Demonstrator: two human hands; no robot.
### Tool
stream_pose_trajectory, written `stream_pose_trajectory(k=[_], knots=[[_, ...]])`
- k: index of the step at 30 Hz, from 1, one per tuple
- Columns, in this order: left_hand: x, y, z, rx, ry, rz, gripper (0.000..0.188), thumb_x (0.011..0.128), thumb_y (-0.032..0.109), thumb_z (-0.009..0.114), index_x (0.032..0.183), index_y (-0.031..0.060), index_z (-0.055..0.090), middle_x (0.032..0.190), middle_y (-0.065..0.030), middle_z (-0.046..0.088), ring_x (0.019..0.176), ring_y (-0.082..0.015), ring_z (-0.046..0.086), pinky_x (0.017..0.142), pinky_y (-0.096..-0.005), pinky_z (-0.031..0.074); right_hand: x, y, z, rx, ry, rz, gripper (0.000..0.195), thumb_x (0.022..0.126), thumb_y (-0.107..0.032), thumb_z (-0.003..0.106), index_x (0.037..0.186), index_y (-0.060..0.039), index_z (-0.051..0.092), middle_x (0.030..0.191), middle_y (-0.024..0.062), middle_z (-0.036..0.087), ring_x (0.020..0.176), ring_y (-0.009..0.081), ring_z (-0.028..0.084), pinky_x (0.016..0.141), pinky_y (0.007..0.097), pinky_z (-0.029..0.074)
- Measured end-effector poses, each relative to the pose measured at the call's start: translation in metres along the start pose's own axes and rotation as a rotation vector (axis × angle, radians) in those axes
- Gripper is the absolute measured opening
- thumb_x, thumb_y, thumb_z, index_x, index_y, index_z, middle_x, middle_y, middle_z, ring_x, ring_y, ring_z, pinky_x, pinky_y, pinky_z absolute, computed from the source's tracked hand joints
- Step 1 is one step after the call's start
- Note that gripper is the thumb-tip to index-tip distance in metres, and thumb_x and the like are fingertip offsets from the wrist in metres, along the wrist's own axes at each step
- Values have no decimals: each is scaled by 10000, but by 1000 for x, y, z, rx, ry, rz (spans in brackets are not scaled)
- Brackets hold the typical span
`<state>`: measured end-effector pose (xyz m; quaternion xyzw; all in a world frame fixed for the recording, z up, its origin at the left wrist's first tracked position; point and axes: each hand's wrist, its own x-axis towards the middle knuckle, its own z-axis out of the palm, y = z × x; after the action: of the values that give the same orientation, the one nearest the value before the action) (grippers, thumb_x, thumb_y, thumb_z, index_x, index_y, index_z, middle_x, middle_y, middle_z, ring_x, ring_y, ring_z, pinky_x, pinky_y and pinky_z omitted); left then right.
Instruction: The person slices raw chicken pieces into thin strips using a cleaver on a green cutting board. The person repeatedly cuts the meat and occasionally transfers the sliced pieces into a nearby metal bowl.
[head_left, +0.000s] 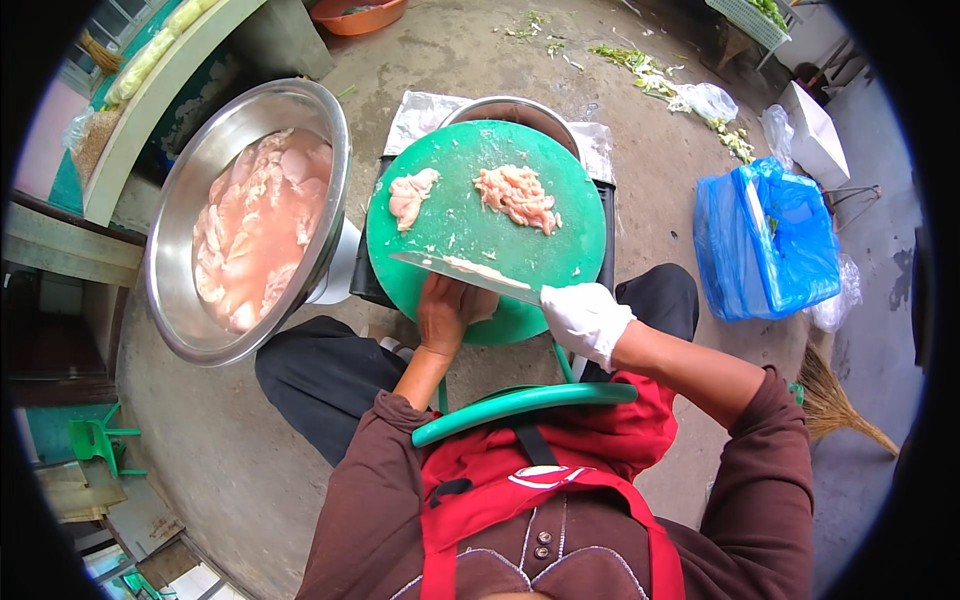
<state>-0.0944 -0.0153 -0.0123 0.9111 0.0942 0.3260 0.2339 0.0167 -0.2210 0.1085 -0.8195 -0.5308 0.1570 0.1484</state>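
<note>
My right hand (586, 321), in a white glove, grips the handle of a large knife (480, 276). The blade spans the near part of a round green cutting board (480, 142), with a pale sliver of meat stuck along it. Just below the blade, my bare left hand (444, 311) holds a piece of raw chicken (482, 306) against the board; the knife partly hides its fingers. A heap of chicken strips (516, 196) lies right of the board's middle. A larger raw chicken piece (411, 196) sits at the left side.
At left, a wide steel basin (161, 262) holds raw chicken in pinkish liquid. Behind the board shows the rim of a steel bowl (517, 103). A crate covered in blue plastic (765, 240) stands right, near a straw broom (832, 401). Vegetable scraps (645, 71) litter the concrete floor.
</note>
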Motion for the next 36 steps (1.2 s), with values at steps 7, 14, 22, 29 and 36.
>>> stream_pose_trajectory(k=[7, 14, 22, 29, 36], knots=[[-1, -1, 1, 31, -14, 0, 267, 756, 62, 696, 1021, 60, 730, 1089, -113, 690, 1052, -324, 624, 891, -408, 522, 0, 9, 19, -83, -75, 79, 153, 895, -91, 485, 853, 32, 566, 711, 267, 623, 663, 428, 648, 591, 475, 526], [-3, -6, 0, -3, -20, -18, 277, 774, 58, 712, 1051, 41, 719, 1092, -150, 685, 1053, -368, 625, 863, -437, 522, 31, -2, 23, -71, 52, -38, 137, 877, -91, 501, 842, 21, 571, 696, 259, 616, 634, 414, 647, 573, 476, 520], [-7, -3, -1, -23, -45, -57, 326, 759, 71, 715, 1085, 61, 708, 1091, -116, 679, 1022, -334, 633, 873, -419, 527, -21, -1, -8, -101, -165, 98, 142, 867, -69, 478, 848, 24, 583, 725, 256, 645, 683, 429, 659, 626, 480, 533], [-11, -12, 1, -16, -65, -2, 431, 744, 27, 710, 1172, 76, 696, 1281, -117, 641, 1243, -326, 557, 1038, -416, 466, 32, -8, 31, -79, 77, -27, 135, 865, -86, 512, 818, 14, 591, 715, 268, 629, 637, 405, 659, 569, 469, 524], [-9, -2, -5, -44, -5, -39, 264, 763, 75, 704, 1026, 48, 706, 1053, -115, 673, 966, -344, 605, 863, -435, 505, -17, -14, -23, -29, -246, 155, 162, 858, -85, 494, 846, 7, 627, 718, 249, 646, 686, 407, 673, 619, 474, 535]])
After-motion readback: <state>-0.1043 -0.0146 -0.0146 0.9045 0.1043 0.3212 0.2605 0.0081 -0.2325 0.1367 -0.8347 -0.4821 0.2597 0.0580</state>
